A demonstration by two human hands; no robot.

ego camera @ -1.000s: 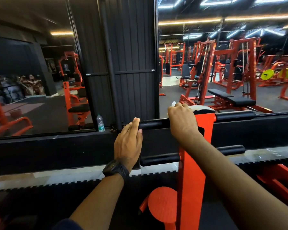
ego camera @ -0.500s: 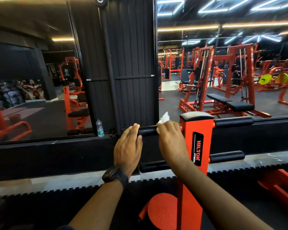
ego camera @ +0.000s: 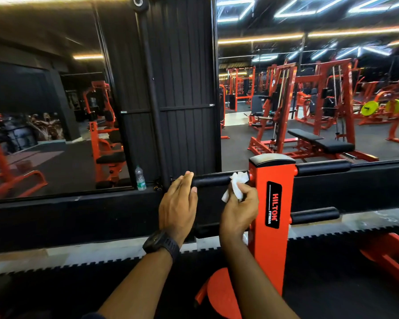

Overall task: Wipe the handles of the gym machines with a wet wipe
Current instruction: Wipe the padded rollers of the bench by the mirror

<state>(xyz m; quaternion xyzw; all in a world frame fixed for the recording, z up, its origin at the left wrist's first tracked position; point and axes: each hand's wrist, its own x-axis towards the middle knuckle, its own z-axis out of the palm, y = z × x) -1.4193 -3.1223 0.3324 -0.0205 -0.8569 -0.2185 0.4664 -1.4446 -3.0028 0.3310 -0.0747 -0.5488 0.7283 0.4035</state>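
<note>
Left hand [ego camera: 177,203] open, fingers straight, resting on the outer end of the upper black handle [ego camera: 211,179]. Right hand [ego camera: 238,210] pinches a crumpled white wet wipe [ego camera: 236,186]; wipe touches the handle's inner end, just beside the orange post [ego camera: 272,249]

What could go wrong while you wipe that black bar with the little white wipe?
The wet wipe is scrunched up and only pinched by the right hand, so it might slip out, or clean just a thin strip of the black handle. The left hand rests flat over the handle's outer end, so that bit could get missed.
</note>
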